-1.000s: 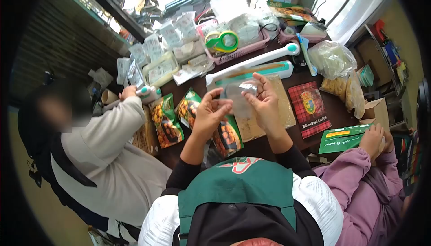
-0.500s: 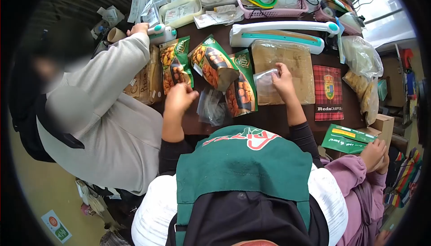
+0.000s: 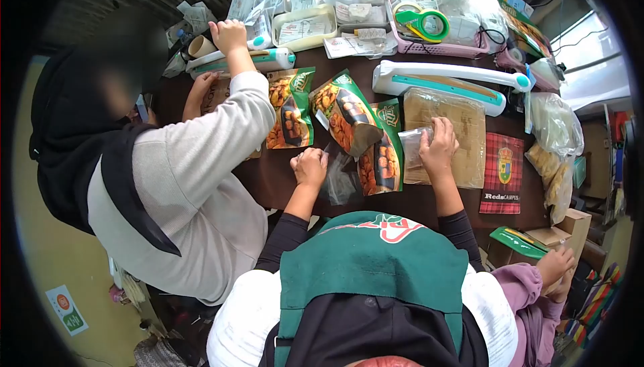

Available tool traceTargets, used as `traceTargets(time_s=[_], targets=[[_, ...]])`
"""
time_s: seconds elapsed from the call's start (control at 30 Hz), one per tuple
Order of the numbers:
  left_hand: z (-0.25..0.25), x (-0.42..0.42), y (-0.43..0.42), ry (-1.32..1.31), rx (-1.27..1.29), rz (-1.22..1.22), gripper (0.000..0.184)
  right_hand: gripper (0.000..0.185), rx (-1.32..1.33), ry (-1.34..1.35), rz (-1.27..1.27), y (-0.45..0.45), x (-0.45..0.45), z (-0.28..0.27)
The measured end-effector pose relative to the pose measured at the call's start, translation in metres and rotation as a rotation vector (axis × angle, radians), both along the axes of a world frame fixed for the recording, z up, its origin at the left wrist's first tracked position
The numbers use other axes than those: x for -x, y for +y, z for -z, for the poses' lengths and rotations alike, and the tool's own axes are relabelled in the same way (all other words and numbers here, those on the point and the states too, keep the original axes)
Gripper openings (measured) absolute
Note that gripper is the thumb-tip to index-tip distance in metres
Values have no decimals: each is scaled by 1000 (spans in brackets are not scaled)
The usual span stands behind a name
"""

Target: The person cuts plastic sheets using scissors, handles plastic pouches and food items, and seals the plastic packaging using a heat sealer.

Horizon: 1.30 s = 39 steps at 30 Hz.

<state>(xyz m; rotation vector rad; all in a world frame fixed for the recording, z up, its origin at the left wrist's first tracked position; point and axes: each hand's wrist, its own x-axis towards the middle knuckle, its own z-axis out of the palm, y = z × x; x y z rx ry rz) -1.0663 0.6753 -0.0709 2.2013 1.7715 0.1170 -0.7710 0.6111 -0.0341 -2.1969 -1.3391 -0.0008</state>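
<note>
My right hand (image 3: 439, 149) pinches a small clear plastic bag (image 3: 413, 147) over a plastic-wrapped cardboard piece (image 3: 463, 109). My left hand (image 3: 310, 168) is closed with its fingers curled, beside some clear plastic bags (image 3: 343, 180) on the table; whatever its fingers may hold is hidden. Beyond it stands a green printed snack pouch (image 3: 290, 109). Between my hands lie a second pouch (image 3: 345, 115), its folded brown bottom towards me, and a third pouch (image 3: 382, 156) partly beneath it.
A white-and-teal heat sealer (image 3: 439, 89) lies behind the cardboard. Another sealer (image 3: 248, 62) is under the hand of a co-worker (image 3: 194, 159) on my left. A red plaid folder (image 3: 502, 172) lies at right, near a co-worker holding a green pouch (image 3: 520, 241). Trays and a pink basket (image 3: 439, 48) line the back.
My left hand has moved from the left pouch towards the clear bags. The left co-worker's raised hand is now over the sealer. The right co-worker's green pouch has tilted. My view has shifted.
</note>
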Motion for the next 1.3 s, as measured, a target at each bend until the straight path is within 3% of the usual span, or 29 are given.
traceTargets(time_s=[0.1,0.13,0.27,0.37,0.43,0.53,0.63,0.77,0.87,0.9,0.93,1.1,1.23,1.27,1.3], targets=[[-13,2,-2,42,-234,103,22,39,-38,-6,-44,4,4,-12],[-22,1,-2,94,-168,97,28,39,-47,-5,-53,6,7,-14],[-52,-7,-8,69,-293,90,30,38,-75,16,-81,10,13,-25],[-102,-12,-18,-130,-160,24,27,35,-156,65,-125,9,16,-32],[-129,-16,-21,-326,-295,21,20,32,-269,120,-195,12,18,-37],[-154,-23,-21,-507,-403,19,15,30,-113,1002,-255,9,32,-58],[-164,-36,-18,-582,-501,168,14,37,86,1652,-397,5,41,-101],[-166,-54,-22,-626,-564,332,22,47,191,2017,-414,1,55,-121],[-161,-58,-26,-726,-461,521,31,45,54,1954,-381,1,56,-122],[-165,-57,-28,-621,-472,599,32,44,10,1912,-363,0,55,-119],[-163,-59,-29,-626,-456,629,32,37,-65,1940,-321,2,55,-116],[-154,-64,-34,-718,-348,630,34,37,-109,1855,-333,3,53,-106],[-155,-57,-28,-1312,87,408,75,46,-203,1753,-355,4,54,-119],[-145,-60,-28,-1465,296,237,94,49,-218,1725,-365,4,55,-122],[-140,-66,-22,-1574,366,43,89,52,-235,1695,-373,4,54,-124]])
